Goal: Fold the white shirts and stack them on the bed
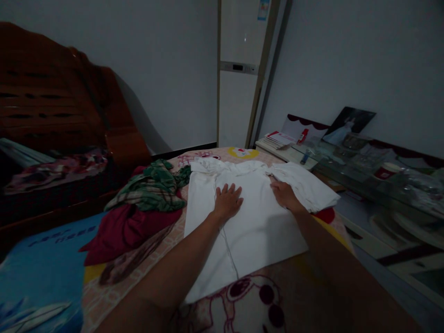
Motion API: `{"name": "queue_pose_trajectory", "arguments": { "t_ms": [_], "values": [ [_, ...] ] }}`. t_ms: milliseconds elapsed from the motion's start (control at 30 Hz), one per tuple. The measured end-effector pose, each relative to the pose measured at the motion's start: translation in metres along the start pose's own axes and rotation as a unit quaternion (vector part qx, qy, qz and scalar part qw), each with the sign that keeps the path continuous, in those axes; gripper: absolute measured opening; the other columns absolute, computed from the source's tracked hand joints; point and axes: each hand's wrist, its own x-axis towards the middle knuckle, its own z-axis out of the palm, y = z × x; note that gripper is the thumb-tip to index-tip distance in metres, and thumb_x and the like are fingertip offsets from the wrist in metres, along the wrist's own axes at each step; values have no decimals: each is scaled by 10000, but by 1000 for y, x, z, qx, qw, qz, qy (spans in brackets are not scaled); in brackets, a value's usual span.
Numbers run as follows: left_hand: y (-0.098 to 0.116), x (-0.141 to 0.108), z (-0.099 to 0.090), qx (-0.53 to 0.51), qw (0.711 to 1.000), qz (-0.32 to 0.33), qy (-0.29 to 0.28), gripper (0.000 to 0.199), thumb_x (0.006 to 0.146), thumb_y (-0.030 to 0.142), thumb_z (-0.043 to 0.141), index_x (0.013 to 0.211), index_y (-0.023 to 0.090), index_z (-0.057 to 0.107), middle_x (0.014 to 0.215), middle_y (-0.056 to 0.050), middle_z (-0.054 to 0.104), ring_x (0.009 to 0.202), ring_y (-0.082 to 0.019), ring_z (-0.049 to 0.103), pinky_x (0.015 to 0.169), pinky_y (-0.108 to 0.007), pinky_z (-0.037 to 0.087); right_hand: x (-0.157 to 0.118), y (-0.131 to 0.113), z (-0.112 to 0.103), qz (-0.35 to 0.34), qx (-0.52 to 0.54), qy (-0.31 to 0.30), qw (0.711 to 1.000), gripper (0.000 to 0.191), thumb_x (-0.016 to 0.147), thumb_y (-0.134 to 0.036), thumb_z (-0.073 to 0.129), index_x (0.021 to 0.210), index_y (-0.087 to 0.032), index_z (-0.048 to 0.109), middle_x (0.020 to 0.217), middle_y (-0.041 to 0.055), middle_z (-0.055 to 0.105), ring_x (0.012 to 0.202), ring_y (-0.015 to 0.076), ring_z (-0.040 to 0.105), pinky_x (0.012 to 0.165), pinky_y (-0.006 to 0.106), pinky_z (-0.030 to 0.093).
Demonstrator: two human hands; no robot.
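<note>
A white shirt (256, 231) is spread out in front of me, its left side folded inward over the body. Its right sleeve (308, 185) lies out to the right, and bunched fabric runs along the far end. My left hand (227, 201) rests flat on the shirt near the folded-over part, fingers spread, holding nothing. Over by the base of the right sleeve, my right hand (282, 193) has its fingers curled and closed on the shirt's fabric. The exact pinch is small and dim.
A patterned blanket (128, 296) lies beneath the shirt. Left of it are a green plaid cloth (152, 185) and a dark red cloth (132, 231). A wooden bench (52, 101) stands at left. The glass-topped cabinet (347, 171) at right carries a paper cup (386, 171) and clutter.
</note>
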Motion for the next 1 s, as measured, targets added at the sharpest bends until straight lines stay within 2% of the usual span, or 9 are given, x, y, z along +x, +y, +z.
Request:
{"name": "queue_pose_trajectory", "arguments": {
  "t_ms": [167,267,367,467,600,833,933,1000],
  "values": [
    [0,0,-3,8,1000,5,1,503,958,434,362,1435,286,417,1538,-76,366,1416,-332,279,1122,-575,209,-60,18,-33,43,-18,6,999,259,866,-190,494,936,-192,743,934,51,754,923,198,680,853,281,481],
    [0,0,-3,10,1000,11,5,478,963,406,369,1417,274,438,1522,-88,388,1406,-321,302,1116,-564,233,-89,25,-34,44,-82,-3,996,248,876,-222,500,840,-190,744,847,75,748,852,204,675,800,281,465],
    [-1,-3,-3,8,1000,25,10,458,967,364,376,1401,244,460,1504,-98,414,1394,-310,330,1116,-551,256,-105,23,-26,70,-136,6,988,258,885,-368,542,840,-193,726,893,99,736,869,221,661,782,293,445],
    [-1,-6,-3,5,999,31,7,461,967,342,384,1403,217,462,1502,-106,417,1393,-300,341,1127,-534,262,-111,15,-18,107,-158,11,982,252,870,-413,575,883,-193,699,920,93,721,901,223,651,772,290,431],
    [-1,-10,-3,2,1000,30,5,459,969,323,389,1404,195,465,1499,-117,421,1392,-290,355,1137,-523,262,-114,7,-15,142,-181,17,973,196,904,-298,517,914,-180,672,932,104,709,921,229,649,748,294,421],
    [-3,-9,-1,3,999,42,19,442,969,331,393,1382,210,489,1481,-119,445,1374,-288,383,1125,-531,283,-117,12,-12,173,-205,23,963,275,938,-172,396,981,-114,661,965,177,691,935,245,652,746,303,413],
    [-2,-10,-3,2,999,42,17,442,967,324,395,1383,207,488,1482,-117,443,1379,-291,376,1127,-529,279,-117,17,-14,175,-172,45,968,194,904,-213,491,940,-132,663,968,154,690,919,230,640,743,292,407],
    [-1,-11,-4,4,999,41,13,445,966,319,399,1387,205,484,1480,-117,446,1380,-292,374,1126,-528,281,-117,23,-17,174,-115,66,976,178,867,-291,568,849,-145,668,891,136,689,850,220,630,715,290,401]
  ]
}}
